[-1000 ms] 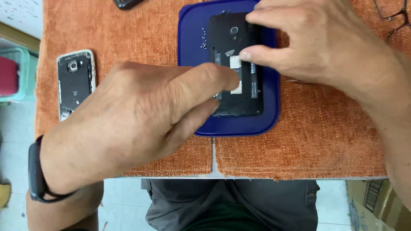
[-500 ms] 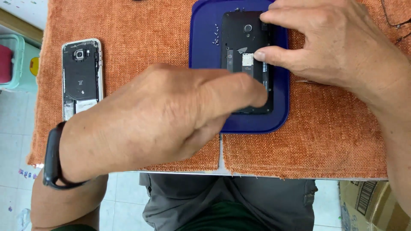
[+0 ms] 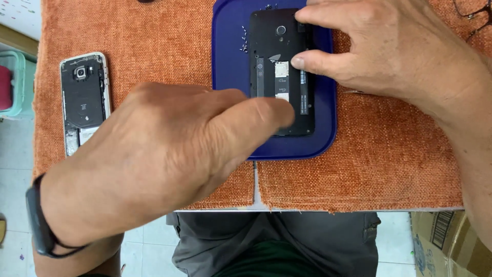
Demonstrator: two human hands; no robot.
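— Where was the black phone when you looked down?

— The opened black phone point(image 3: 281, 72) lay back-side up, its rear cover off, inside the dark blue tray point(image 3: 230, 61) at about twelve o'clock from me. The tray sat on the orange cloth point(image 3: 384, 154) that covered the counter point(image 3: 328, 210).

— And your right hand?

— My right hand point(image 3: 389, 51) came in from two o'clock. Its thumb tip pressed on the phone's right side near the pale label patches, and a finger touched the upper right corner by the camera lens. It pinched the phone's edge loosely rather than closing into a fist.

— The left one?

— My left hand point(image 3: 169, 154) reached in from eight o'clock, fingers bunched together with the tips down on the lower part of the phone. I couldn't tell whether they gripped anything small, because the back of the hand hid them. A black band point(image 3: 40, 220) sat on that wrist.

— Anything else on the cloth?

— A second opened phone with a silver frame point(image 3: 84, 102) lay at ten o'clock, well apart from the tray. Tiny screws point(image 3: 245, 43) were scattered in the tray just left of the black phone. Spectacles point(image 3: 474, 15) peeked in at the two o'clock corner, and a cardboard box point(image 3: 451, 241) stood on the floor at four o'clock.
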